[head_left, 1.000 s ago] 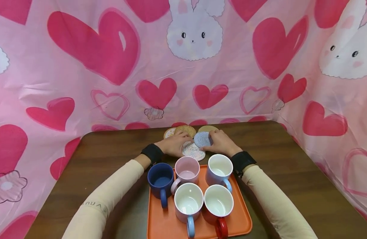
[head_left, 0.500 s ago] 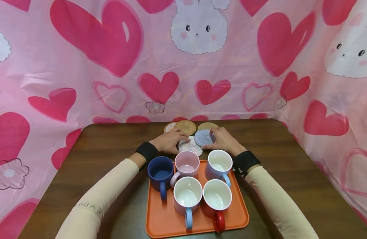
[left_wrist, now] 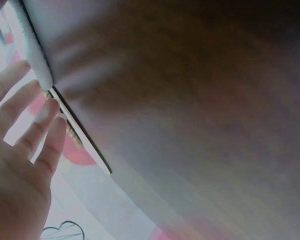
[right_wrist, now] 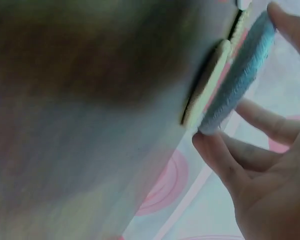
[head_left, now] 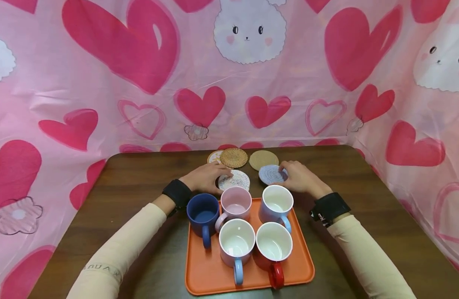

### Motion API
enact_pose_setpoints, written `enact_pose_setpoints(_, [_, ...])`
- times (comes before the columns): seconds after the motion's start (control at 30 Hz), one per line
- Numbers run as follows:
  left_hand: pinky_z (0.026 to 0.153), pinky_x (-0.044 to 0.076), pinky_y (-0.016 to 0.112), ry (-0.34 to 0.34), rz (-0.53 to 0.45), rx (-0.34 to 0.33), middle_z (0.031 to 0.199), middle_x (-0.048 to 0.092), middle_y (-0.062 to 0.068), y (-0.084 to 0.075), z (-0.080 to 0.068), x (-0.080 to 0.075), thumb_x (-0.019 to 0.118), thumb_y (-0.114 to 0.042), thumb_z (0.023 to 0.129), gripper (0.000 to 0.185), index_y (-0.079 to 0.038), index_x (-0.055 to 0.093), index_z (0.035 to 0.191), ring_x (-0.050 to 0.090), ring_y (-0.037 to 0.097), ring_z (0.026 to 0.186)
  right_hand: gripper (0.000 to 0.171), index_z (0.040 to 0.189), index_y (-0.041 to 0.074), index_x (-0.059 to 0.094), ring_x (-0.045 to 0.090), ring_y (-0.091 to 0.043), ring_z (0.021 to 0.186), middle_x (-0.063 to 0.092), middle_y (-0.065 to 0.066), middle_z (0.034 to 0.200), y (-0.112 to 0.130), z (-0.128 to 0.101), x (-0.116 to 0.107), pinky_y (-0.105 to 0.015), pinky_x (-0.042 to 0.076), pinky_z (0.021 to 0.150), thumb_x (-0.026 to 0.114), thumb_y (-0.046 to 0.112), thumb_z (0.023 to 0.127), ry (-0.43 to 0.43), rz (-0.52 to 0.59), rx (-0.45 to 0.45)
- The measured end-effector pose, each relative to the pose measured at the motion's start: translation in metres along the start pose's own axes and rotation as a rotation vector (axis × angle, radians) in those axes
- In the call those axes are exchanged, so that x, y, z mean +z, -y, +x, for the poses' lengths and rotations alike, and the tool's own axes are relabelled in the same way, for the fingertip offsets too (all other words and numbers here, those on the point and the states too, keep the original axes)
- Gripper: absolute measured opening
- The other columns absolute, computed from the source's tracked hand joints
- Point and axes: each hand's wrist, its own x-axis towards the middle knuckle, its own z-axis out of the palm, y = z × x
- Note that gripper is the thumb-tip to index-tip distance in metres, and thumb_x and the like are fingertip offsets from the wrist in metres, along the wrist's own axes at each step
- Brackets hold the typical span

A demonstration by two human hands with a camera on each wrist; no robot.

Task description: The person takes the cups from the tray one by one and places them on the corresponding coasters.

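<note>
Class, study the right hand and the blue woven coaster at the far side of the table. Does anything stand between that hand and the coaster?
Nothing visible does. The right hand already pinches the blue coaster; the right wrist view shows the fingers around its edge. The mugs sit nearer the person, on the orange tray.

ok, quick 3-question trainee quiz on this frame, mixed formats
1. True or false: the right hand pinches the blue coaster.
2. How many mugs stand on the orange tray? A) three B) five C) seven
3. Fill in: the left hand rests its fingers on the ______ coaster.

Key: 1 true; 2 B; 3 speckled white.
</note>
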Motion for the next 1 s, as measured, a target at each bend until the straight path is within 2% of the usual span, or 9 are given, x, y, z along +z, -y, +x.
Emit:
enact_pose_setpoints(0.13, [0.112,0.04,0.045,0.006,-0.007,-0.035,0.143,0.058,0.007,0.0,-0.004,-0.006,0.081,-0.053,0.077,0.073,-0.016,0.063,0.137,0.052,0.026,0.131,0.05,0.109,-0.001,0.068,0.062,-0.028,0.093,0.07,-0.013,0.103,0.002,-0.001,0.0,-0.047,0.051,0.084,0.081,0.034,0.076,0.055,0.046,-0.072])
enact_pose_setpoints(0.33, [0.11,0.043,0.043,0.009,0.031,-0.05,0.139,0.06,0.006,-0.004,-0.001,-0.007,0.078,-0.054,0.079,0.07,-0.016,0.064,0.135,0.054,0.025,0.126,0.042,0.108,0.0,0.069,0.064,-0.029,0.094,0.07,-0.012,0.101,0.004,0.003,0.007,-0.049,0.051,0.088,0.079,0.029,0.079,0.096,0.075,-0.13])
enact_pose_setpoints(0.47, [0.109,0.044,0.043,0.002,0.032,-0.051,0.136,0.06,0.005,-0.006,0.002,-0.004,0.079,-0.055,0.079,0.069,-0.016,0.064,0.134,0.054,0.025,0.126,0.044,0.11,-0.001,0.068,0.063,-0.031,0.098,0.07,-0.014,0.104,0.005,0.006,0.012,-0.051,0.051,0.09,0.081,0.028,0.078,0.112,0.066,-0.128])
enact_pose_setpoints(0.6, [0.107,0.045,0.044,-0.02,-0.006,-0.049,0.134,0.06,0.005,-0.005,0.006,0.0,0.08,-0.056,0.077,0.069,-0.017,0.065,0.132,0.053,0.024,0.125,0.051,0.113,-0.002,0.067,0.059,-0.035,0.102,0.069,-0.017,0.107,0.004,0.006,0.016,-0.054,0.049,0.092,0.083,0.028,0.074,0.103,0.054,-0.11])
enact_pose_setpoints(0.7, [0.105,0.046,0.043,-0.052,-0.051,-0.075,0.133,0.058,0.005,0.002,0.007,0.004,0.075,-0.058,0.083,0.065,-0.018,0.064,0.133,0.05,0.023,0.125,0.054,0.114,-0.002,0.066,0.057,-0.035,0.103,0.068,-0.017,0.108,0.002,0.005,0.02,-0.053,0.049,0.092,0.084,0.028,0.073,0.1,0.046,-0.096])
enact_pose_setpoints(0.8, [0.107,0.042,0.046,-0.109,-0.081,-0.166,0.135,0.055,0.01,0.012,0.007,0.001,0.066,-0.054,0.093,0.058,-0.014,0.062,0.134,0.047,0.027,0.126,0.055,0.115,-0.001,0.065,0.056,-0.035,0.103,0.067,-0.017,0.106,0.002,0.007,0.024,-0.051,0.049,0.091,0.085,0.027,0.072,0.093,0.036,-0.098])
enact_pose_setpoints(0.87, [0.109,0.04,0.049,-0.145,-0.085,-0.253,0.135,0.054,0.014,0.02,0.009,-0.004,0.062,-0.048,0.098,0.054,-0.008,0.06,0.135,0.046,0.033,0.127,0.052,0.114,-0.002,0.065,0.056,-0.036,0.102,0.067,-0.017,0.104,0.002,0.009,0.025,-0.052,0.048,0.089,0.085,0.024,0.073,0.081,0.031,-0.111])
enact_pose_setpoints(1.0, [0.111,0.036,0.053,-0.157,-0.072,-0.404,0.135,0.055,0.02,0.037,0.015,-0.016,0.064,-0.035,0.098,0.051,0.0,0.057,0.135,0.048,0.039,0.128,0.049,0.111,-0.003,0.065,0.057,-0.038,0.101,0.067,-0.019,0.104,0.003,0.015,0.027,-0.053,0.047,0.09,0.084,0.02,0.073,0.066,0.027,-0.127])
